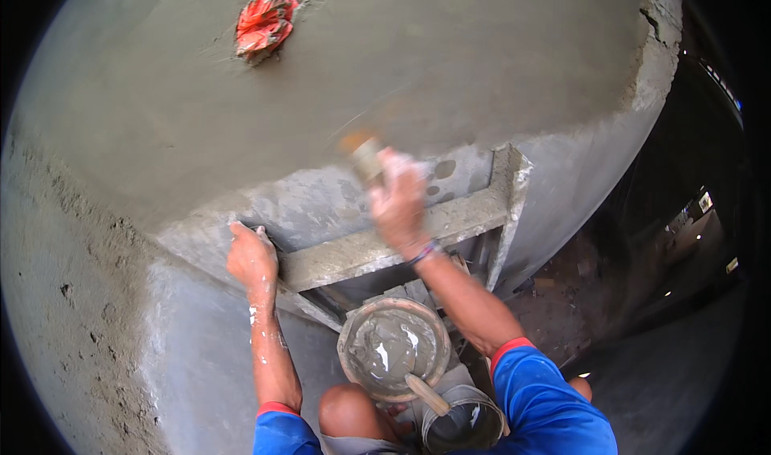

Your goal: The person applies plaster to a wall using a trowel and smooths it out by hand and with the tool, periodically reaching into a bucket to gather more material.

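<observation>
My right hand (pixel 399 202) is closed around a brush (pixel 365 154) with orange-brown bristles. Motion blurs the brush and fingers. Its bristles are at the wet grey plaster (pixel 401 69) of the wall; contact is hard to tell through the blur. My left hand (pixel 252 256) is closed near the plaster's lower edge, its fingers smeared with cement. A dark edge (pixel 277 240) shows beside its thumb; what it grips is mostly hidden. Below my hands a round tub (pixel 347 359) holds wet cement mix, with a wooden handle (pixel 426 394) sticking out.
A cement-crusted wooden frame (pixel 393 246) like a ladder top leans across the wall under my hands. A bucket (pixel 470 419) stands beside the tub. Crumpled red plastic (pixel 265 25) fills a hole in the plaster. Rough plaster (pixel 72 294) covers the left wall.
</observation>
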{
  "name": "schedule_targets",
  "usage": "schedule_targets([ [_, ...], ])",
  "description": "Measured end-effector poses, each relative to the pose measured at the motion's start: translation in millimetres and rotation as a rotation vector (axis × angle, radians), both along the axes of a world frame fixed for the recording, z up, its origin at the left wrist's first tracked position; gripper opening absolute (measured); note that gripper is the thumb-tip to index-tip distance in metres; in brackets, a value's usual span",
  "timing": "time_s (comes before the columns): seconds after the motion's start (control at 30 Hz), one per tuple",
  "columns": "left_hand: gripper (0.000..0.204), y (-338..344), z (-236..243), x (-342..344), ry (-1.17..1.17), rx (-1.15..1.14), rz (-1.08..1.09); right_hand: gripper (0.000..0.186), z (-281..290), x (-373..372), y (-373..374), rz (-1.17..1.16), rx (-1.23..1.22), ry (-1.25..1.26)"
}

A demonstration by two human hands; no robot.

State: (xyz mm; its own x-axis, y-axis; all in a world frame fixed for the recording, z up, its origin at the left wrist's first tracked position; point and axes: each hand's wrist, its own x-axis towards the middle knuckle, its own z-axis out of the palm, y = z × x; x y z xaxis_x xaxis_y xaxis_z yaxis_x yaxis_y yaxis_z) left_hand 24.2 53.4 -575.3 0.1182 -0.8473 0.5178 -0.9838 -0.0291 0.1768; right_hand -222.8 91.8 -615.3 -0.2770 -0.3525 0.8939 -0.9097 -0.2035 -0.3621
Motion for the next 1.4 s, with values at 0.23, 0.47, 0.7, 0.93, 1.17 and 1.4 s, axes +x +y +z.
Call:
schedule_targets([
  [0.23, 0.038, 1.1, 8.3, 7.6, -0.013, 0.094, 0.043, 0.049, 58.7, -50.7, 48.0, 0.063, -0.254, -0.263],
  [0.47, 0.035, 4.1, 5.7, 1.3, -0.014, 0.040, 0.021, 0.058, 69.9, -96.5, 20.8, -0.169, -0.241, -0.517],
  [0.7, 0.036, -1.5, -1.3, 7.9, 0.022, 0.010, -0.008, 0.065, -19.9, 83.9, 5.7, 0.365, 0.302, -0.035],
  [0.93, 0.037, 0.2, 6.9, 13.6, 0.056, 0.000, -0.027, 0.068, 163.4, -72.5, 50.2, -0.029, -0.427, -0.177],
  [1.17, 0.039, 3.9, 9.0, 5.2, 0.038, 0.033, 0.001, 0.047, 216.9, -94.4, 24.2, -0.180, -0.285, 0.041],
  [1.4, 0.041, 4.6, 7.4, 4.8, 0.013, 0.041, -0.005, 0.068, 35.0, 22.0, 15.5, 0.029, 0.208, 0.313],
])
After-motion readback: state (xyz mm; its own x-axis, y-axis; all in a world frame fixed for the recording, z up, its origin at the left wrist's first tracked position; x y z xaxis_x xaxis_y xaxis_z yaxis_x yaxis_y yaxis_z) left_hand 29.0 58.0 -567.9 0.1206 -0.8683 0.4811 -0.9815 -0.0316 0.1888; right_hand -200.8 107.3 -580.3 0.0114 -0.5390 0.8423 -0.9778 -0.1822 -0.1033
